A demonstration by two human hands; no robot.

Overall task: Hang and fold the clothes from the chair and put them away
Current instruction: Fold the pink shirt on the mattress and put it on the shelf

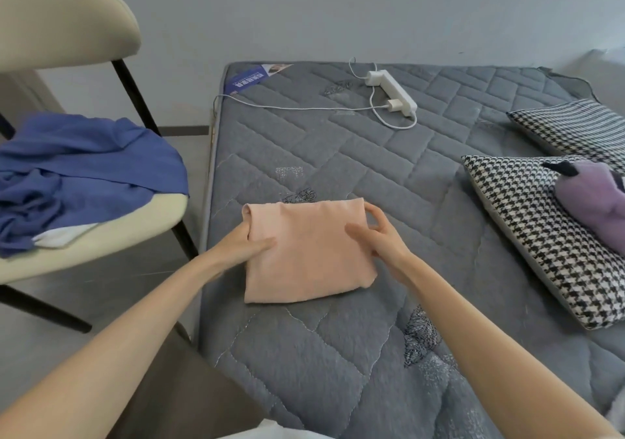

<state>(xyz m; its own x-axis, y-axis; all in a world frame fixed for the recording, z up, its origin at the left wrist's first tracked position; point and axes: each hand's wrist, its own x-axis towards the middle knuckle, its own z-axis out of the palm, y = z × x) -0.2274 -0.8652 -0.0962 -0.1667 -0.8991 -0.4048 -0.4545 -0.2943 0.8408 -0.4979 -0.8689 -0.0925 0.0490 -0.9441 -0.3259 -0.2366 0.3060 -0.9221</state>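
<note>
Reaching in from the near edge, both bare forearms are seen over the grey quilted mattress. A pink garment, folded into a flat rectangle, is lying on the mattress near its left side. The left hand is laid on the garment's left edge, fingers straight and together, flat on the cloth. The right hand is set at the right edge, thumb on top and fingers curled round that edge, clamped on the cloth.

To the left, a cream chair with black legs is stood beside the mattress. A crumpled blue garment is piled on its seat, with a white garment showing under it.

To the right, two houndstooth pillows are laid on the mattress, and a purple plush toy is rested on the nearer one. Farther back, a white power strip with a charger plugged in and a white cable is seen. A grey wall is behind.
</note>
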